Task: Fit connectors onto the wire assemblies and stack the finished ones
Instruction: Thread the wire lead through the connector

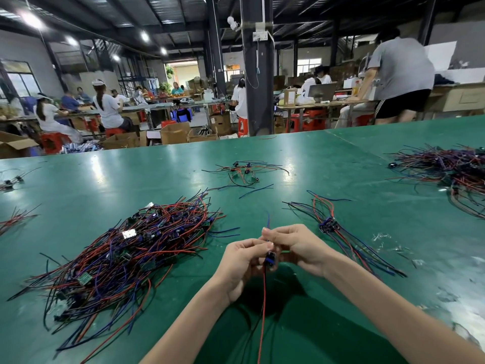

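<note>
A small blue-and-black connector [270, 259] sits in the middle of a wire assembly [263, 306] held just above the near edge of a green worktable [341, 158]. Its red lead hangs straight down toward the person and a blue lead pokes up past the fingers. The left hand [242, 266] curls in from the left, fingertips pinching the piece right at the connector. The right hand [295, 245] meets it from the other side, thumb and forefinger pinched on the wire just above. The two hands touch at the fingertips. Just to their right a neat bundle of assemblies [329, 225] lies on the table, connectors grouped together, with red, blue and black leads fanned out both ways. To the left spreads a large loose heap of wires [126, 253] with small green boards and connectors mixed in. Farther back lies a small scatter of pieces [244, 170], and at the far right another big tangle [451, 169]. Beyond the table, workers [107, 109] sit on red stools [53, 141] in a factory hall.
</note>
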### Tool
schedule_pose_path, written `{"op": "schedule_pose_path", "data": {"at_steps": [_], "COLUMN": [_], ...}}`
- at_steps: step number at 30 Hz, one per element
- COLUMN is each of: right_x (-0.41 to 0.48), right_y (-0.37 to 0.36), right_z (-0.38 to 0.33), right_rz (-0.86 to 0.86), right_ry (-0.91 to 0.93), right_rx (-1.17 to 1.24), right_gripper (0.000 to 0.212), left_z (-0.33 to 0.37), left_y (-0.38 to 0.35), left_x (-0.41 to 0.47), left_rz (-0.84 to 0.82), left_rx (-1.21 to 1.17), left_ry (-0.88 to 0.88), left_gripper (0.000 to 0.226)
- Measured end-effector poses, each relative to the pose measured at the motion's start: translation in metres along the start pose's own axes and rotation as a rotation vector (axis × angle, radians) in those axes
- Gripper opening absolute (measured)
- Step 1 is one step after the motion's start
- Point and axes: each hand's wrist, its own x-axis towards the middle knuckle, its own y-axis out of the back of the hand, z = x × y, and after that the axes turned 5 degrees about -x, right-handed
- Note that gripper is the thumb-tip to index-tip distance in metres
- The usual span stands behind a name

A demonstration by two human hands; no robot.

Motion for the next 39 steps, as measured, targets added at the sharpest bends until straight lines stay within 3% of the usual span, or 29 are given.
{"op": "schedule_pose_path", "data": {"at_steps": [5, 14, 26, 30, 32, 34, 36, 39], "right_x": [0.003, 0.019, 0.027, 0.026, 0.022, 0.016, 0.011, 0.007], "right_y": [0.001, 0.015, 0.045, 0.043, 0.040, 0.034, 0.025, 0.009], "right_z": [0.002, 0.010, 0.010, 0.005, 0.001, -0.003, -0.004, 0.001], "right_rz": [0.124, 0.499, 0.755, 0.696, 0.571, 0.392, 0.223, 0.018], "right_ry": [0.095, 0.261, 0.368, 0.241, 0.144, 0.002, -0.100, -0.075], "right_rx": [-0.001, -0.268, -0.384, -0.177, 0.086, 0.271, 0.246, 0.121], "right_gripper": [0.018, 0.023, 0.026, 0.020, 0.021, 0.036, 0.052, 0.048], "left_z": [-0.002, 0.000, -0.002, 0.000, 0.001, 0.002, 0.003, 0.005], "left_y": [-0.001, -0.002, -0.007, -0.006, -0.005, -0.006, -0.007, -0.005], "left_x": [0.000, -0.003, -0.004, -0.007, -0.009, -0.009, -0.008, -0.007], "left_rz": [0.005, -0.040, -0.157, -0.161, -0.151, -0.118, -0.072, -0.012], "left_rx": [0.057, 0.087, 0.091, 0.077, 0.054, 0.024, -0.009, -0.019], "left_ry": [0.025, 0.083, 0.099, 0.085, 0.067, 0.042, 0.018, -0.015], "left_gripper": [0.013, 0.019, 0.027, 0.023, 0.024, 0.026, 0.026, 0.023]}}
